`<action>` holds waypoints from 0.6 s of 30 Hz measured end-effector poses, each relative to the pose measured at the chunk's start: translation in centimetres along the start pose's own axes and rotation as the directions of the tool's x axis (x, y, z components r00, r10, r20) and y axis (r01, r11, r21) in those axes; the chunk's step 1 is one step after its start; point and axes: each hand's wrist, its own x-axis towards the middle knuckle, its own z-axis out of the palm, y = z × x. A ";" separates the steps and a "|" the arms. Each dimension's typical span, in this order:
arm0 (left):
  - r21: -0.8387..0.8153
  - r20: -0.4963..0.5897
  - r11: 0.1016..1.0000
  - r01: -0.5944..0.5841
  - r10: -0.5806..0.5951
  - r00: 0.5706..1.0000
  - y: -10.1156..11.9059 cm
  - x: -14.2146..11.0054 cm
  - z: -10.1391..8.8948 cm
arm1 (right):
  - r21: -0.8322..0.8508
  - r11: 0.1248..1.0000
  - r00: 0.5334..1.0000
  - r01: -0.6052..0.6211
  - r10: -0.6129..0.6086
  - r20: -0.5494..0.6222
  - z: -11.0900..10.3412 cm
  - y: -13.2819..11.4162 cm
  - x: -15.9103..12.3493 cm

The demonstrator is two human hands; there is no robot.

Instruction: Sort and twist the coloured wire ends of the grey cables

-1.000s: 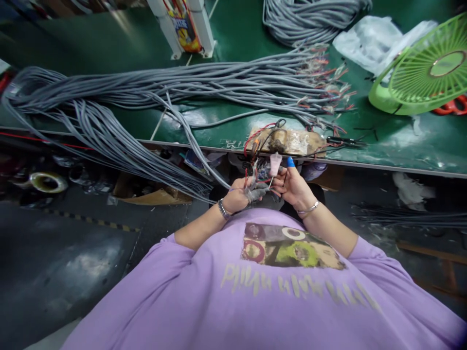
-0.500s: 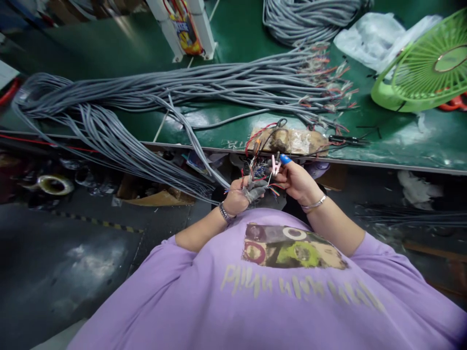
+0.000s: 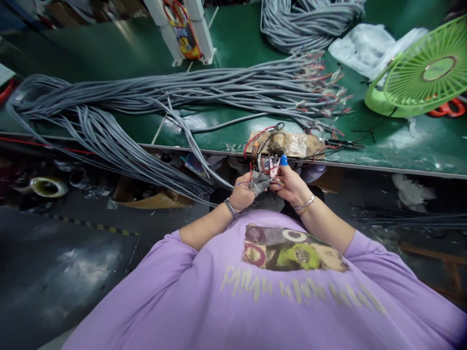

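Observation:
In front of my lap, my left hand (image 3: 242, 196) is closed around the stripped end of a grey cable (image 3: 260, 183). Thin coloured wires, red and blue among them, fan out of that end. My right hand (image 3: 295, 185), a blue finger cot (image 3: 283, 160) on its thumb, is closed on a small pink tool (image 3: 273, 168) right beside the wires. The tool's exact kind is too small to make out. Just beyond both hands, a taped brown block (image 3: 297, 144) lies on the bench edge with red and black leads on it.
Long grey cables (image 3: 146, 90) run across the green bench (image 3: 233, 137), some hanging over its front edge. Farther back lie a cable coil (image 3: 310, 24) and a white plastic bag (image 3: 361, 46). On the right are a green fan (image 3: 434, 68), red-handled scissors (image 3: 450, 108) and a black pen-like tool (image 3: 341, 143).
My left hand has moved slightly right and the hands are closer together. The pink tool has tipped lower among the wires, and my right thumb now points more upright. The view has shifted slightly.

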 end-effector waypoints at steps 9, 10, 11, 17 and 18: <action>-0.018 0.027 1.000 0.004 -0.003 1.000 -1.2 0.5 -0.2 | 0.056 0.997 0.998 0.046 -0.043 -0.056 0.6 0.3 0.5; -0.018 0.027 1.000 0.004 -0.004 1.000 -1.1 0.5 -0.2 | 0.059 0.997 0.997 0.051 -0.047 -0.056 0.6 0.4 0.5; -0.018 0.025 1.000 0.007 -0.006 1.000 -0.9 0.4 -0.2 | 0.062 0.997 0.998 0.053 -0.050 -0.049 0.5 0.6 0.5; 0.023 0.029 0.992 0.121 -0.121 0.992 -0.3 -1.3 -0.8 | 0.083 0.996 0.999 0.034 -0.036 0.034 -0.9 1.4 0.1; 0.020 0.037 0.988 0.156 -0.157 0.987 -0.3 -1.9 -1.1 | 0.084 0.996 0.999 0.027 -0.030 0.028 -1.1 1.5 0.0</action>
